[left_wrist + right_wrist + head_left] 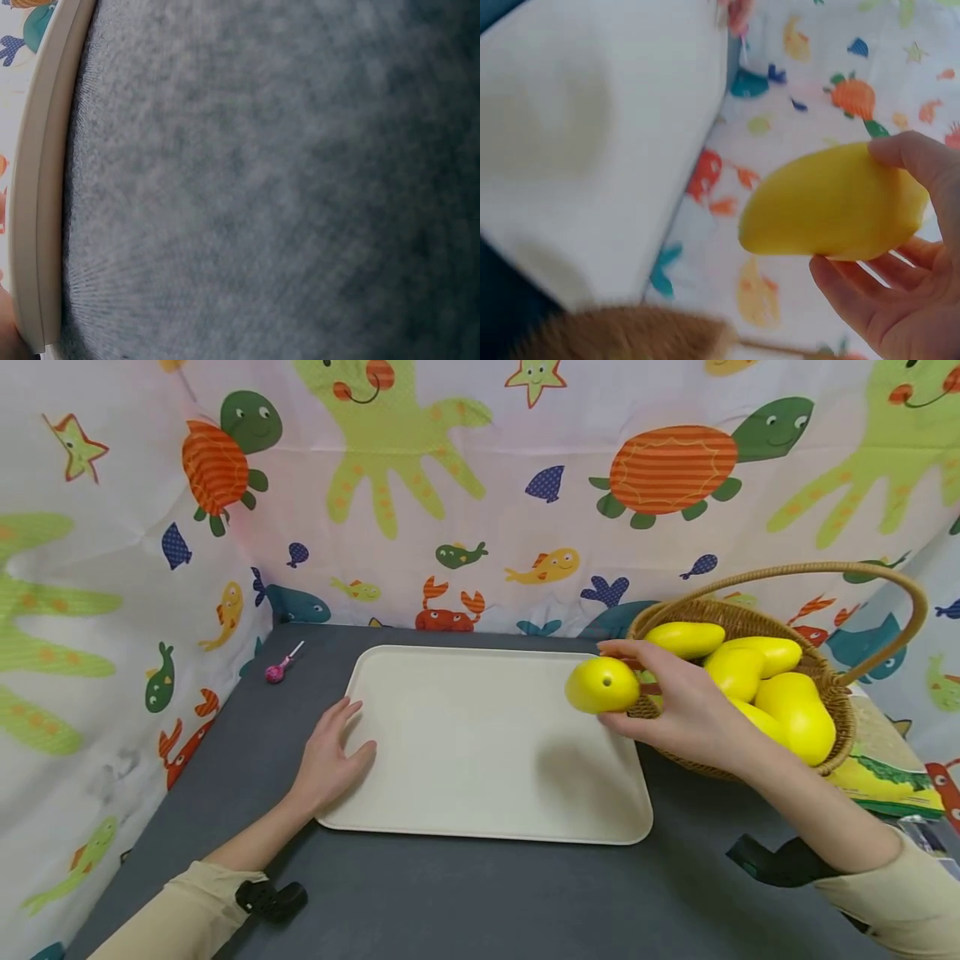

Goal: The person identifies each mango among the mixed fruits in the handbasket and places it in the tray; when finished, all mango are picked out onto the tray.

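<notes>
My right hand (678, 710) holds a yellow mango (600, 685) above the right end of a cream tray (465, 743). In the right wrist view the thumb lies on one side of the mango (829, 202) and the fingers on the other. My left hand (330, 764) rests at the tray's left edge, its fingers and thumb relaxed over the rim. The left wrist view has the tray rim (37, 187) along its left side. Several more yellow mangoes (795, 714) lie in a wicker basket (843, 727) at the right, partly behind my right hand.
The basket's arched handle (810, 568) rises over the fruit. A pink lollipop (275, 673) lies at the table's back left. Right of the basket is a yellow and green printed package (892, 781). A curtain (480, 485) with sea animals hangs round the grey table (480, 893).
</notes>
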The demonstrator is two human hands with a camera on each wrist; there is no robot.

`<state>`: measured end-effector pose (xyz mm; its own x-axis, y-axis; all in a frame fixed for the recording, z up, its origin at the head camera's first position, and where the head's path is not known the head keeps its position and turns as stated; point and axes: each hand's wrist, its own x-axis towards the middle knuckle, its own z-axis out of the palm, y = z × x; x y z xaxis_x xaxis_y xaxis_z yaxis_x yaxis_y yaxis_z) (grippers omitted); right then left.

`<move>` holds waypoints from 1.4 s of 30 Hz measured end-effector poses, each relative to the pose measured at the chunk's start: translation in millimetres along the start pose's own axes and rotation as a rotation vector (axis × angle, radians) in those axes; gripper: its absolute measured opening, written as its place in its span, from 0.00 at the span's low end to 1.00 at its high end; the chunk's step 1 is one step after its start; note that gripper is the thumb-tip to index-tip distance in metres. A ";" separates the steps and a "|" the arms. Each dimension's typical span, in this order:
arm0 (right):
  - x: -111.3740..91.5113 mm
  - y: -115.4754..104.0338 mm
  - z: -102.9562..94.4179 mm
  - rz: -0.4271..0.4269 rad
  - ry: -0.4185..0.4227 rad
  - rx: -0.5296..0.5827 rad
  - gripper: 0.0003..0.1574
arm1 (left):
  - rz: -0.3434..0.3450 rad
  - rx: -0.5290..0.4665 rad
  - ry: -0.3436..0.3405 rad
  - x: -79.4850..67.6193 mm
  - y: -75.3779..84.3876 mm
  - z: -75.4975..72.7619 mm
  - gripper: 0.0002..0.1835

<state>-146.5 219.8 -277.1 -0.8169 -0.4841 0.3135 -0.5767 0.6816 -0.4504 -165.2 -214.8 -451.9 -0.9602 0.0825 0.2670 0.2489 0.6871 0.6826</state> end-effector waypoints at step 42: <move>153.6 -28.0 236.4 0.071 -0.010 0.239 0.44 | -0.012 0.013 -0.005 0.4 -2.2 1.3 0.34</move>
<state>-254.8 -3.3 -413.9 -0.8548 -0.4457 0.2658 -0.4990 0.5654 -0.6567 -166.3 -215.3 -454.2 -0.9637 0.0777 0.2556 0.2357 0.6975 0.6767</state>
